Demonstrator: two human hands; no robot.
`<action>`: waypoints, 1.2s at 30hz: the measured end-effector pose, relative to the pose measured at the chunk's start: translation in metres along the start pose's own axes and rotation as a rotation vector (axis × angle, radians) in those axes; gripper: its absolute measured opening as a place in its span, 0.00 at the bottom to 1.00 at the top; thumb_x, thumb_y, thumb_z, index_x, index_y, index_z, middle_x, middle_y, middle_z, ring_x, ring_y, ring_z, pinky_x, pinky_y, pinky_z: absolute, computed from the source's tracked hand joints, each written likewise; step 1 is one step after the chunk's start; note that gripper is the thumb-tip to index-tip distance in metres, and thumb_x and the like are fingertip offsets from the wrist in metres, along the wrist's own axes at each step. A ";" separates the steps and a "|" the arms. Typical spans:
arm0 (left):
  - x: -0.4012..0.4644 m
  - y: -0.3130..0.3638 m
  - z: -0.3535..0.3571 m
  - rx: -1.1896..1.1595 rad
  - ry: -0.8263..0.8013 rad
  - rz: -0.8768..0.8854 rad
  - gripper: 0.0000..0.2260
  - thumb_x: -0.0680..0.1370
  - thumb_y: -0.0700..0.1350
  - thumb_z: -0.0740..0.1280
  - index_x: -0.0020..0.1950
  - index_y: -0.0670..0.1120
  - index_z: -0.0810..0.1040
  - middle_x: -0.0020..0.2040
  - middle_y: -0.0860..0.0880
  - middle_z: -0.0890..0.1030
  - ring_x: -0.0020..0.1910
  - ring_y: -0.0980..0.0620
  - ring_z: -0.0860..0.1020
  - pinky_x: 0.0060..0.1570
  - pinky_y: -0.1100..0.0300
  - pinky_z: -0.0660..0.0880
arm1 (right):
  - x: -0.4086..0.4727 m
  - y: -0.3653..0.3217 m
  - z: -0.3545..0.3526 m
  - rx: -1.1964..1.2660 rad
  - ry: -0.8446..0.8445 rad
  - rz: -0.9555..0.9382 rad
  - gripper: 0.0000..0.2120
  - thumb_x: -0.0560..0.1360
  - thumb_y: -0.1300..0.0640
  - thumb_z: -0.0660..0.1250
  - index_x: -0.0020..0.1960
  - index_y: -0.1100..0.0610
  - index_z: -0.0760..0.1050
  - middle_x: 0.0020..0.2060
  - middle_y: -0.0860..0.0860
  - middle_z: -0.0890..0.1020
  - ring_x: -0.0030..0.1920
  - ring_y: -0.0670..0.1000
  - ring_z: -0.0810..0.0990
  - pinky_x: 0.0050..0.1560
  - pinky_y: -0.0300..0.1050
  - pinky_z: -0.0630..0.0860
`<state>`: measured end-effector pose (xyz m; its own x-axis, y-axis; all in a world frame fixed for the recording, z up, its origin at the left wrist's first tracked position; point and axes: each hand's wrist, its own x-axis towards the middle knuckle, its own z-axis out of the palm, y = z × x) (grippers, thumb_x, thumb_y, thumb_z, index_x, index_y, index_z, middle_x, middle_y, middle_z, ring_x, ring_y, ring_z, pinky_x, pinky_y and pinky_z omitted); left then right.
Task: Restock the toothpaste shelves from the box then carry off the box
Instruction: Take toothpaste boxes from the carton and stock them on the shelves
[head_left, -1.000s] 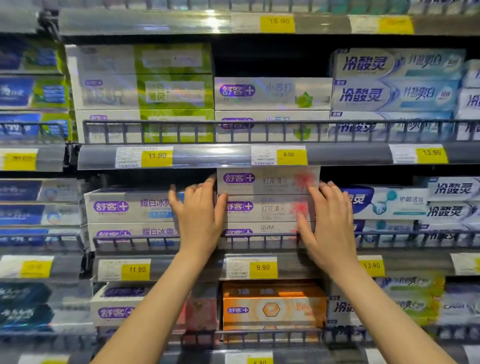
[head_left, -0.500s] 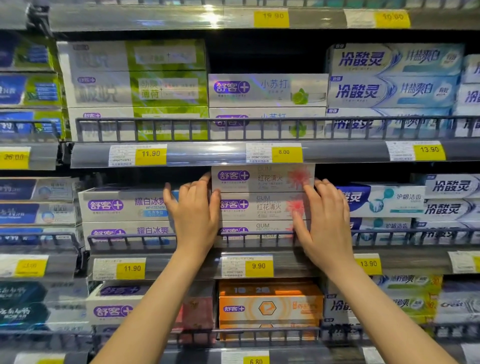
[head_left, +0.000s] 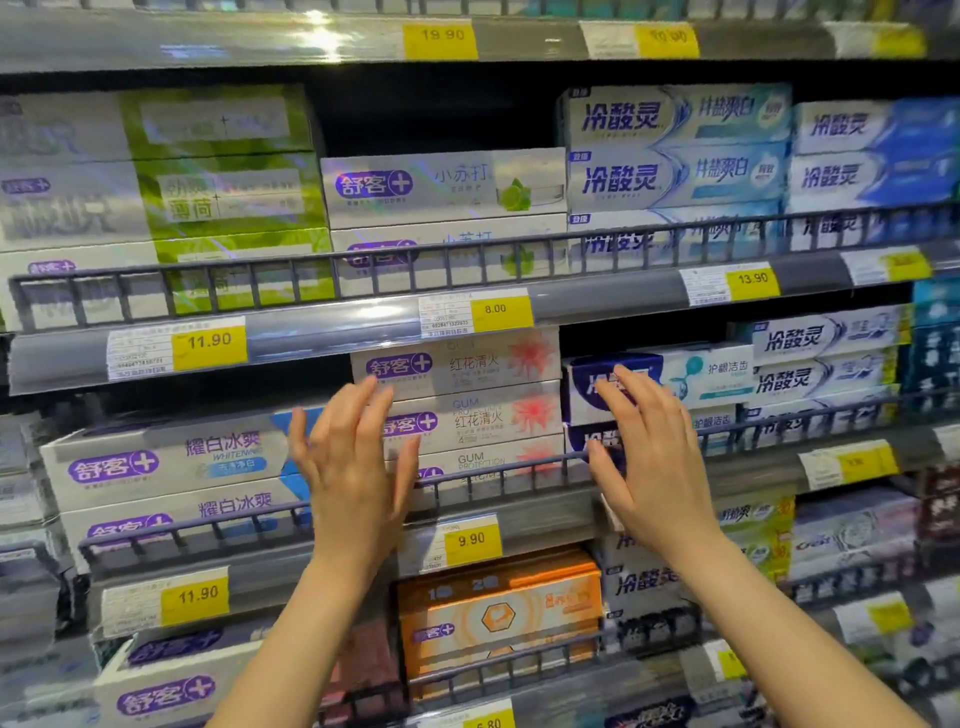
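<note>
- The left hand (head_left: 353, 462) and the right hand (head_left: 649, 457) were both raised in front of the middle shelf (head_left: 519, 512), fingers straight and spread, holding nothing.
- Between them stood the stack of red-flower toothpaste cartons (head_left: 467, 410), three high behind the wire rail (head_left: 498, 475), over the 9.90 price tag (head_left: 471, 540).
- The left hand overlapped the stack's left end; whether its fingers touched the cartons could not be told, as the picture was blurred. The right hand was in front of the neighbouring blue-and-white cartons (head_left: 711, 374), just beside the stack's right end.
- Judged from this, the step was squaring the stack. Doing it well would mean flat palms pressing evenly on both ends, so the cartons slid as one and none skewed.
- The faces should end flush and printed side out, lined up above the tag.
- A hard shove risked nudging the whitening cartons (head_left: 171, 462) on the left or the blue ones on the right out of line.
- The supply box was not in view, so carrying it off looked a later step.
</note>
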<state>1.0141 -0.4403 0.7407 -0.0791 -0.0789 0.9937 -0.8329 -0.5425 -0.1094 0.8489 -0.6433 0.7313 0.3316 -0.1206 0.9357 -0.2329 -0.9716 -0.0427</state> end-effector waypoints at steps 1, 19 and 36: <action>0.001 0.012 0.003 -0.030 -0.005 0.073 0.18 0.78 0.50 0.60 0.66 0.43 0.66 0.65 0.45 0.68 0.65 0.45 0.67 0.71 0.46 0.51 | -0.005 0.009 -0.006 -0.020 -0.004 0.012 0.24 0.76 0.50 0.57 0.69 0.59 0.65 0.68 0.55 0.66 0.69 0.54 0.62 0.70 0.52 0.57; 0.044 0.175 0.112 0.102 -0.291 0.177 0.27 0.72 0.59 0.61 0.66 0.45 0.73 0.59 0.45 0.77 0.58 0.45 0.72 0.61 0.49 0.62 | -0.018 0.143 -0.022 -0.020 -0.224 -0.085 0.29 0.78 0.50 0.53 0.76 0.59 0.54 0.76 0.52 0.53 0.76 0.51 0.50 0.74 0.41 0.45; 0.047 0.180 0.115 0.136 -0.329 0.122 0.28 0.71 0.63 0.60 0.64 0.46 0.71 0.57 0.45 0.77 0.57 0.46 0.70 0.63 0.48 0.59 | -0.021 0.153 -0.009 0.112 -0.183 -0.149 0.27 0.78 0.50 0.54 0.74 0.59 0.58 0.75 0.53 0.57 0.75 0.50 0.52 0.72 0.42 0.52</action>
<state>0.9238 -0.6382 0.7654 0.0249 -0.4025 0.9151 -0.7464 -0.6165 -0.2508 0.7979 -0.7875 0.7087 0.5174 0.0009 0.8558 -0.0698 -0.9966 0.0433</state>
